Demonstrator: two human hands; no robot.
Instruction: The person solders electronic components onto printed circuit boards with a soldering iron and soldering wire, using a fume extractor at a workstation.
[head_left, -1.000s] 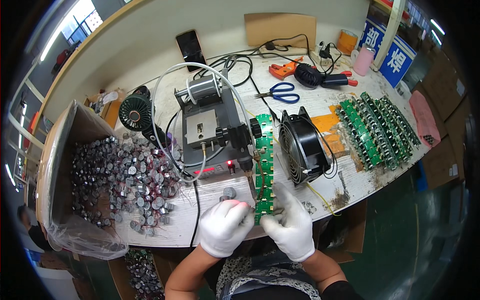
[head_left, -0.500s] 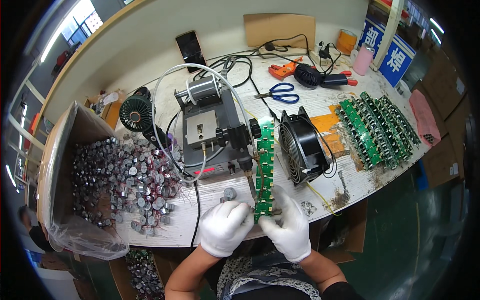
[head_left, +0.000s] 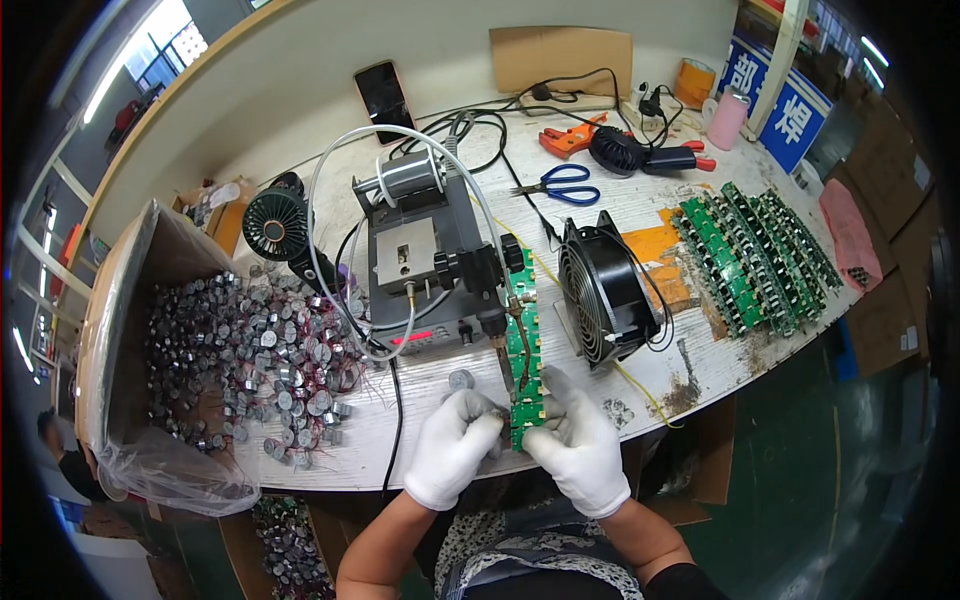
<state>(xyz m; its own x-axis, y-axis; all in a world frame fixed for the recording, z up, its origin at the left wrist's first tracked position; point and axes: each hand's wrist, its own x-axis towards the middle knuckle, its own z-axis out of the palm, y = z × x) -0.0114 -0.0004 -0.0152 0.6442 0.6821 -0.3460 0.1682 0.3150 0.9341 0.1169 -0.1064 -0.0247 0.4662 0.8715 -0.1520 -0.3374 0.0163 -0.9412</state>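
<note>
From the head view, the green circuit strip [head_left: 533,350] lay on the table [head_left: 355,460], alongside the soldering iron [head_left: 504,362]. Your right hand [head_left: 578,450] pinched its near end; your left hand [head_left: 452,450] had fingers curled by the opposite edge, any grip impossible to tell. Good work probably called for a steady strip and fingertips clear of the tip. Leftward, a plastic-lined box [head_left: 112,350] spilled small round metal parts [head_left: 300,360]; a cardboard box [head_left: 236,545] below held similar ones.
</note>
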